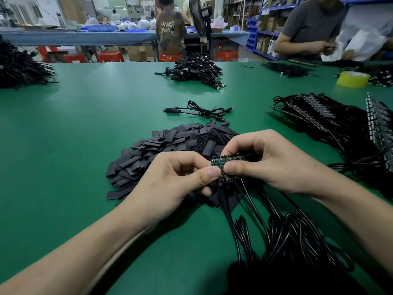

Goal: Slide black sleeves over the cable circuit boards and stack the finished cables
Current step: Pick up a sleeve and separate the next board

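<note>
The grip of each hand is closing tight on the same thing in the head view. The left hand [176, 177] is pinching the near end of a row of green circuit boards [232, 160] between thumb and curled fingers. The right hand [276, 162] is pinching the row just beside it, the two thumb tips almost touching. The boards are hovering over the near edge of a heap of flat black sleeves [165, 150] lying on the green bench [85, 128]. Black cables [297, 241] are hanging from the boards and coiling on the bench below the right forearm.

Beyond the sleeves, a single cable [197, 111] with a black sleeve at one end is lying alone. Farther back, a pile of cables [195, 69] is sitting mid-bench. To the right, a stack of bare boards with leads [319, 118] is lying near a yellow tape roll [353, 78]. Across the bench, a person in a grey shirt [312, 24] is handling something small.
</note>
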Action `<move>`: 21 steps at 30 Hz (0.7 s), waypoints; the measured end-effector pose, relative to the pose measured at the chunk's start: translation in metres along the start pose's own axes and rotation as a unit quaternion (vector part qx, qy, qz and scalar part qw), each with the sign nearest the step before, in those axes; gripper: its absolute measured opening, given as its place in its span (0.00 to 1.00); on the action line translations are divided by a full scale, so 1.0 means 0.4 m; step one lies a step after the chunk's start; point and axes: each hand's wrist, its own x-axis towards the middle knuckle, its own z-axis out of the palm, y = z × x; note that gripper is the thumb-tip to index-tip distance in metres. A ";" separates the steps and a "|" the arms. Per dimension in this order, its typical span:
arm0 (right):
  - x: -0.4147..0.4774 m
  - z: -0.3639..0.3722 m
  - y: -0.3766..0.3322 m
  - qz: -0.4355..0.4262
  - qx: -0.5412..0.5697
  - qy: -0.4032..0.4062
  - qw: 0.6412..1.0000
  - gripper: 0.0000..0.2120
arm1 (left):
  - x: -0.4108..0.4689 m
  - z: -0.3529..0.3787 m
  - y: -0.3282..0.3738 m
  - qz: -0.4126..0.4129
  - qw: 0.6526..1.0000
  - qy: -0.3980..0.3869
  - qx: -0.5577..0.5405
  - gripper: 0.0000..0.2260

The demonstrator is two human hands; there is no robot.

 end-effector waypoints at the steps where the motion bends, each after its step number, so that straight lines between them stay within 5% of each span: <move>1: -0.001 -0.003 -0.001 -0.002 0.007 -0.005 1.000 0.06 | 0.000 0.001 0.002 -0.003 1.000 -0.003 -0.010 0.05; 12: -0.002 -0.003 0.007 -0.023 0.104 -0.026 0.994 0.01 | 0.000 0.001 0.004 -0.001 0.998 -0.018 -0.058 0.05; 17: -0.023 -0.098 0.008 0.048 -0.003 -0.008 0.999 0.04 | 0.007 -0.021 0.013 0.029 0.998 0.037 -0.050 0.07; 21: -0.050 -0.163 0.027 0.116 -0.282 -0.018 0.952 0.04 | 0.012 -0.044 0.016 0.072 0.991 0.108 0.011 0.04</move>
